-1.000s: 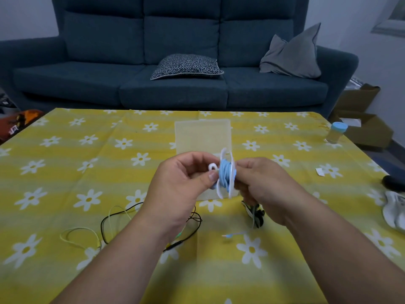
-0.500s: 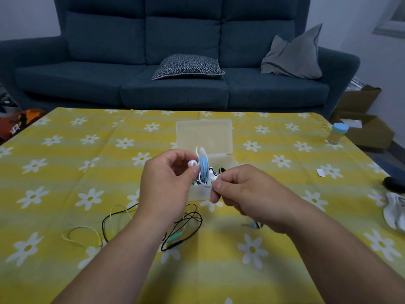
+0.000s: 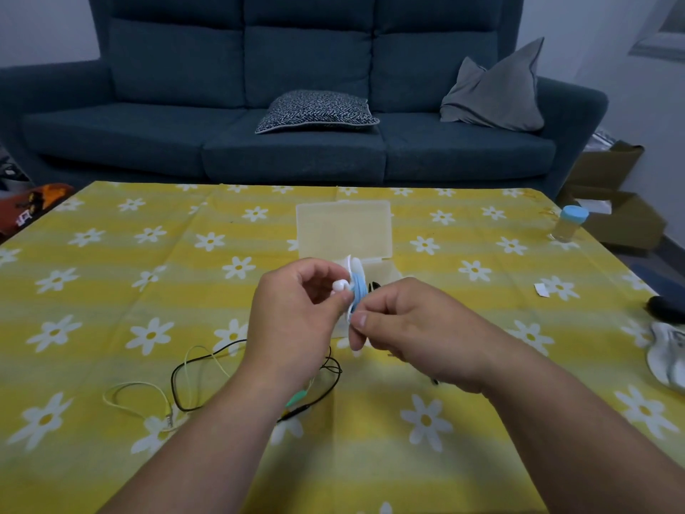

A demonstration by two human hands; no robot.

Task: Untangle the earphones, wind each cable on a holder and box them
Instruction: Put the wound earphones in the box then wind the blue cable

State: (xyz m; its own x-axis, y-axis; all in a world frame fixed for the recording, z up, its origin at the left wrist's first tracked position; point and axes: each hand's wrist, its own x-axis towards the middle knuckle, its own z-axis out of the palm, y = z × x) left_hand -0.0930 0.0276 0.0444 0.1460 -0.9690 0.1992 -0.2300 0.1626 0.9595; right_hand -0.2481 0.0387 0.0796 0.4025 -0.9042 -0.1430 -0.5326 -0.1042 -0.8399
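A white holder (image 3: 355, 271) wound with blue earphone cable (image 3: 358, 291) hangs just above the open clear plastic box (image 3: 344, 231) in the middle of the table. My left hand (image 3: 293, 320) pinches it by a white earbud at its left side. My right hand (image 3: 411, 328) pinches the holder's lower edge from the right. A black earphone cable (image 3: 192, 365) and a pale green one (image 3: 137, 387) lie loose and looped on the cloth under my left forearm, with a green plug (image 3: 296, 396) among them. Something black shows inside the box, mostly hidden.
The table has a yellow cloth with white daisies (image 3: 148, 254). A small jar with a blue lid (image 3: 569, 224) stands at the far right edge. A scrap of paper (image 3: 542, 290), a dark object (image 3: 667, 309) and a white object (image 3: 667, 358) lie at the right. A blue sofa (image 3: 296, 105) stands behind.
Both hands have carried the wound holder forward, from above the near cloth to just over the box. My right hand shifted from gripping its side to pinching its lower edge.
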